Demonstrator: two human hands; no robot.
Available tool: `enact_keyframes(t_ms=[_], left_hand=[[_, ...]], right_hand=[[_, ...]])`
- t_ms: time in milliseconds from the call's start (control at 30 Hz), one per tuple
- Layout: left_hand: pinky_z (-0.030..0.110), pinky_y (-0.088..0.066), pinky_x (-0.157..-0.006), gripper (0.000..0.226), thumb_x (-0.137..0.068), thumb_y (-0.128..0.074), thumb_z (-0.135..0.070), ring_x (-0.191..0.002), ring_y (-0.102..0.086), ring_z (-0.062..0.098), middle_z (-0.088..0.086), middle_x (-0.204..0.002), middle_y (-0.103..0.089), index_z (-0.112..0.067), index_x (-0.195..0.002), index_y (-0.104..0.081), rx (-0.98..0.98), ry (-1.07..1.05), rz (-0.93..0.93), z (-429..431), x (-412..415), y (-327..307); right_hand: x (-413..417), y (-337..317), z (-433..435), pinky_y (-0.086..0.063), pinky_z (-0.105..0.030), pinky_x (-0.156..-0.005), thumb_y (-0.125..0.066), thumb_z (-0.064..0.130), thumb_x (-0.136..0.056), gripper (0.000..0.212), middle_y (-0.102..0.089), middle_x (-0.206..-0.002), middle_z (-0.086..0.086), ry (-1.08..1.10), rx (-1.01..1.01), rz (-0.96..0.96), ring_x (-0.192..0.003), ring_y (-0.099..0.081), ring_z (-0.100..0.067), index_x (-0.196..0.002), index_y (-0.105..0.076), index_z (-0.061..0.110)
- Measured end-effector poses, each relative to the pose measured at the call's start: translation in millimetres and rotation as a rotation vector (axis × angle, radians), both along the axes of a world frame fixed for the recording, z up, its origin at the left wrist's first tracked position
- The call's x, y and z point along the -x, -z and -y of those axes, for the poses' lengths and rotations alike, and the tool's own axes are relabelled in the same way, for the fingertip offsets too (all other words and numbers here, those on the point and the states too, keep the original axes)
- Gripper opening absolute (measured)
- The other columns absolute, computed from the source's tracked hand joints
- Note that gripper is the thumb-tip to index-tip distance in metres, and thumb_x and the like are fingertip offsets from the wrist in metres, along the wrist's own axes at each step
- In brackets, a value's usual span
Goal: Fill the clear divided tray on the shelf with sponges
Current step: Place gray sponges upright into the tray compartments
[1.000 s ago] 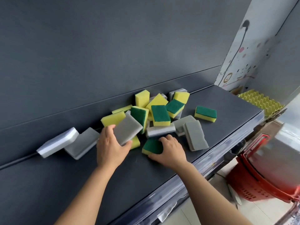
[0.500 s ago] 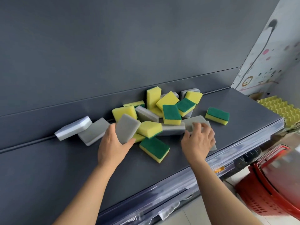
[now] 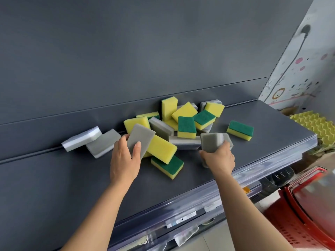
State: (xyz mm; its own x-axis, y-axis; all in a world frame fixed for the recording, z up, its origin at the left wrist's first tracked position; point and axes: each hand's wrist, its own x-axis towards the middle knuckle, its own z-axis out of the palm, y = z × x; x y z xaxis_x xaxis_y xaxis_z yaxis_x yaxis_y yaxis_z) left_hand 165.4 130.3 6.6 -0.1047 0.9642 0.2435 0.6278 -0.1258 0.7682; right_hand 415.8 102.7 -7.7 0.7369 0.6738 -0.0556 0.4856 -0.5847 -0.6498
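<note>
Barely started, I'd say: the sponges [image 3: 186,124] lie heaped loose on the shelf [image 3: 72,178], no clear divided tray in sight, while the left hand [image 3: 125,160] grips a grey sponge [image 3: 141,140] and the right hand [image 3: 219,158] grips a second grey sponge [image 3: 212,142].

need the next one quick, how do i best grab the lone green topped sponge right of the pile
Pinch the lone sponge across its long yellow sides, coming from above: it lies flat, green face up, clear of the pile, so both sides look free.
</note>
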Motion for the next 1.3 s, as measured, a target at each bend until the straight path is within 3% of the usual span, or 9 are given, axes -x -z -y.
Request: enact_keyframes(t_ms=[100,200,400,500,700,800,900,1100,1300], left_hand=[[0.033,-0.047,-0.076,0.036,-0.094,-0.051,-0.032,-0.102,-0.051,0.022,0.002,-0.117,-0.048,-0.013,-0.124,-0.042,0.031,-0.022,0.094,7,1,-6],[0.011,-0.041,-0.059,0.029,-0.092,-0.057,-0.028,-0.087,-0.055,0.006,-0.006,-0.104,-0.052,-0.017,-0.114,-0.042,0.109,-0.012,0.275,17,2,-13],[0.014,-0.048,-0.062,0.036,-0.093,-0.057,-0.021,-0.082,-0.058,-0.009,-0.016,-0.103,-0.056,-0.037,-0.120,-0.039,0.145,-0.014,0.594,45,18,-20],[0.014,-0.051,-0.059,0.047,-0.095,-0.053,-0.017,-0.082,-0.058,-0.014,-0.017,-0.111,-0.056,-0.046,-0.129,-0.036,0.138,-0.022,0.670,60,36,-22],[0.045,-0.057,-0.079,0.046,-0.093,-0.057,-0.019,-0.099,-0.062,0.008,-0.011,-0.112,-0.063,-0.048,-0.127,-0.043,0.110,-0.132,0.726,90,90,-26],[0.044,-0.058,-0.075,0.045,-0.093,-0.057,-0.017,-0.099,-0.062,0.009,-0.009,-0.108,-0.063,-0.053,-0.118,-0.045,0.074,-0.174,0.736,108,122,-30],[0.042,-0.058,-0.074,0.049,-0.093,-0.057,-0.016,-0.102,-0.061,0.013,-0.002,-0.111,-0.061,-0.054,-0.121,-0.042,0.050,-0.208,0.735,127,158,-33],[0.045,-0.049,-0.096,0.060,-0.093,-0.055,-0.012,-0.112,-0.057,0.005,-0.016,-0.125,-0.058,-0.056,-0.128,-0.034,0.020,-0.255,0.730,168,239,-36],[0.022,-0.047,-0.089,0.062,-0.093,-0.057,-0.013,-0.109,-0.057,-0.003,-0.017,-0.128,-0.056,-0.050,-0.136,-0.032,-0.036,-0.311,0.671,210,326,-41]], right_hand=[[12,-7,3,-0.047,-0.040,-0.077,-0.069,0.044,-0.080,0.060,-0.057,-0.114,-0.011,-0.056,-0.239,-0.075,-0.103,-0.056,-0.035,-0.118,-0.037,0.011],[33,-24,6,-0.045,-0.037,-0.080,-0.063,0.045,-0.085,0.077,-0.054,-0.127,-0.006,-0.137,-0.451,-0.103,-0.107,-0.056,-0.029,-0.143,-0.020,0.018],[88,-43,19,-0.047,-0.037,-0.091,-0.059,0.038,-0.089,0.078,-0.049,-0.136,0.005,-0.460,-0.599,-0.302,-0.108,-0.055,-0.017,-0.145,-0.006,0.047],[115,-41,21,-0.050,-0.031,-0.089,-0.063,0.034,-0.085,0.069,-0.053,-0.128,0.010,-0.576,-0.607,-0.482,-0.105,-0.057,-0.009,-0.141,-0.023,0.043],[177,-43,24,-0.050,-0.019,-0.071,-0.071,0.022,-0.080,0.055,-0.062,-0.100,0.011,-0.776,-0.582,-0.604,-0.084,-0.061,0.000,-0.125,-0.041,0.034],[212,-43,26,-0.052,-0.028,-0.075,-0.073,0.027,-0.079,0.052,-0.062,-0.101,0.010,-0.880,-0.555,-0.584,-0.088,-0.061,-0.006,-0.120,-0.042,0.036],[253,-45,33,-0.049,-0.021,-0.072,-0.073,0.024,-0.080,0.052,-0.064,-0.100,0.007,-0.970,-0.514,-0.606,-0.085,-0.062,-0.006,-0.121,-0.043,0.035],[343,-50,56,-0.043,-0.009,-0.070,-0.073,0.023,-0.081,0.055,-0.065,-0.097,0.003,-1.114,-0.458,-0.647,-0.083,-0.060,-0.005,-0.125,-0.044,0.036],[434,-54,85,-0.044,-0.018,-0.072,-0.073,0.025,-0.081,0.053,-0.065,-0.095,0.000,-1.207,-0.416,-0.693,-0.083,-0.060,-0.011,-0.124,-0.044,0.038]])
